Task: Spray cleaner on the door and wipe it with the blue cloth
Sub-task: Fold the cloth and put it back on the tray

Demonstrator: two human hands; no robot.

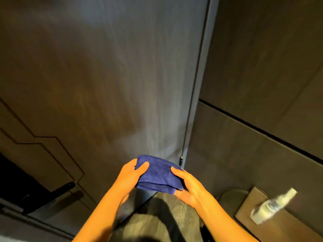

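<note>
A folded blue cloth (158,173) is held between both hands, low and in the middle of the head view, just in front of the door's lower part. My left hand (130,177) grips its left edge with the thumb on top. My right hand (186,186) grips its right edge. The dark brown door (104,75) fills the left and centre of the view, with a paler sheen running down near its right edge. A clear spray bottle (272,206) with a white top lies tilted and blurred on a brown surface at the lower right, apart from both hands.
A black door handle (60,190) sticks out at the lower left. A dark vertical seam (194,88) separates the door from the dark panelled wall (262,67) on the right. The brown surface (248,212) under the bottle sits by that wall. Dark floor lies below my arms.
</note>
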